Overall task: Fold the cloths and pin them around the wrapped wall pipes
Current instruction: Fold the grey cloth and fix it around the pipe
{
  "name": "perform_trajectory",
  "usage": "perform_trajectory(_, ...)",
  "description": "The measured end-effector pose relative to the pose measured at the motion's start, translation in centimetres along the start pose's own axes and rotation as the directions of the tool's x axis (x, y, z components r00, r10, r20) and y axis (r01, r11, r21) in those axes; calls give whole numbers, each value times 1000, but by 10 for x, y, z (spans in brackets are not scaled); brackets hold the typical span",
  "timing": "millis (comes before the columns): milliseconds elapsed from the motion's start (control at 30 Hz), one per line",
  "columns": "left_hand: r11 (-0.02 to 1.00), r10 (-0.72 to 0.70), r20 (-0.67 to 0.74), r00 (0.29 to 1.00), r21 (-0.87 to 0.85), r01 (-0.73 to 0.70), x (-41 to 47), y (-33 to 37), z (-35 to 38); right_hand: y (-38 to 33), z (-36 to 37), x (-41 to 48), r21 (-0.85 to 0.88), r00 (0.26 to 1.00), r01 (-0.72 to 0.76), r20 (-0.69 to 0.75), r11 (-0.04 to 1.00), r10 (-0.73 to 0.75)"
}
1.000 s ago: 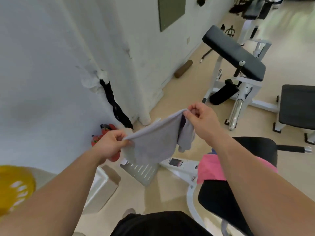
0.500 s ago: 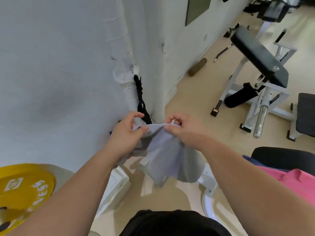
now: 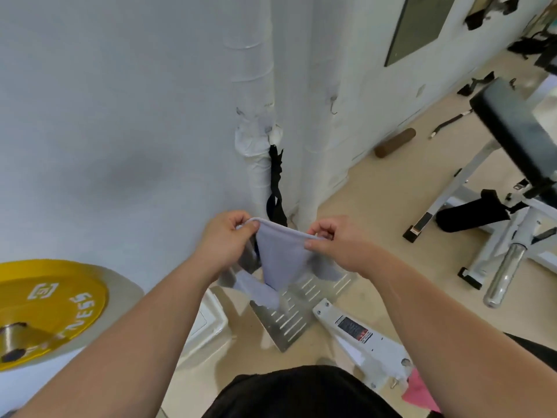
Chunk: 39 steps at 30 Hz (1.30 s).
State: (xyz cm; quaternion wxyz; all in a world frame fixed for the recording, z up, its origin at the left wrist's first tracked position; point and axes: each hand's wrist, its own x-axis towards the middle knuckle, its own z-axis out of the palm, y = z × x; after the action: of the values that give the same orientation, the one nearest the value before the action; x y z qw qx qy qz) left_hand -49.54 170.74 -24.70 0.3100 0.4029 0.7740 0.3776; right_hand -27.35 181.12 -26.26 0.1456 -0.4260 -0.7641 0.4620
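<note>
I hold a light grey cloth (image 3: 280, 260) by its top edge in front of me. My left hand (image 3: 229, 239) pinches its left corner and my right hand (image 3: 334, 241) pinches its right corner. The cloth hangs folded, with loose ends drooping below my hands. Just behind it two white wrapped pipes (image 3: 256, 86) run down the wall corner. A black strap (image 3: 275, 182) hangs between the pipes, below a bulge of white wrapping (image 3: 251, 140).
A yellow weight plate (image 3: 45, 309) is at the lower left. A perforated metal footplate (image 3: 298, 309) and white machine frame (image 3: 361, 339) lie below my hands. A padded bench (image 3: 512, 128) stands right. A pink cloth (image 3: 419, 393) shows at lower right.
My hands came closer together, folding the grey cloth narrower, and rose toward the pipes. My view swung left toward the wall, bringing the yellow plate into sight.
</note>
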Motion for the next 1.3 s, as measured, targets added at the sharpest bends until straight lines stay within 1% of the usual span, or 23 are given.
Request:
perform_trajectory(67,1000,-15,-84,996,7,15,3,8,3,11,-16,4,-84,1000,7,26,996,-5)
perform_trajectory(100,1000,-15,-132,991,8,17,6,12,4,16,-24,7,-92,999,14,33,996,-11)
perform_trajectory(167,999,-37,-247,968,12,41,11,20,3,25,-38,11,-15,1000,22,11,1000,-22)
perform_trajectory(267,996,-84,-439,894,-13,87,14,28,-2,28,-55,17,139,995,73,-74,988,-63)
perform_trajectory(300,995,-95,-467,879,-13,100,13,29,-4,25,-59,18,188,993,97,-88,977,-81)
perform_trajectory(333,992,-116,-465,878,-16,123,12,33,-6,20,-62,19,232,990,118,-97,965,-98)
perform_trajectory(367,987,-154,-437,886,-26,159,10,37,-6,15,-64,20,272,988,137,-103,953,-112)
perform_trajectory(433,971,-237,-329,914,-65,229,5,46,-2,1,-63,21,318,984,173,-103,932,-147)
perform_trajectory(500,967,-250,-242,938,-113,229,-2,57,4,-14,-56,20,344,979,202,-97,917,-179)
perform_trajectory(567,979,-187,-176,966,-119,168,-10,64,10,-25,-42,15,343,980,199,-79,918,-183)
perform_trajectory(667,993,-67,-54,996,-102,61,-21,61,20,-34,-16,5,328,988,144,-3,934,-151)
perform_trajectory(733,988,-33,39,999,-151,39,-24,57,24,-35,-2,2,335,989,112,49,936,-136)
perform_trajectory(800,979,-11,98,995,-202,30,-25,51,26,-36,6,2,388,987,86,89,918,-130)
perform_trajectory(867,961,-1,127,992,-275,36,-26,46,25,-36,10,2,377,986,114,71,919,-151)
perform_trajectory(967,949,26,164,986,-314,27,-28,39,20,-31,13,4,249,981,193,-28,949,-192)
perform_trajectory(1033,939,46,194,980,-342,23,-29,35,16,-27,14,7,172,958,287,-68,942,-279)
perform_trajectory(1067,934,57,209,976,-356,21,-29,34,13,-27,12,7,138,946,323,-53,936,-319)
perform_trajectory(1100,931,67,222,973,-364,19,-28,34,10,-28,10,8,130,937,346,-8,929,-348)
perform_trajectory(1133,926,74,231,970,-377,19,-26,33,6,-30,8,8,145,929,356,53,923,-366)
perform_trajectory(1200,912,84,224,971,-411,16,-24,34,1,-34,3,11,213,921,329,141,920,-362)
perform_trajectory(1233,907,79,205,976,-420,15,-22,35,-2,-37,2,13,253,925,304,154,919,-348)
perform_trajectory(1300,903,69,151,986,-429,2,-19,37,-4,-45,1,18,293,941,264,131,919,-312)
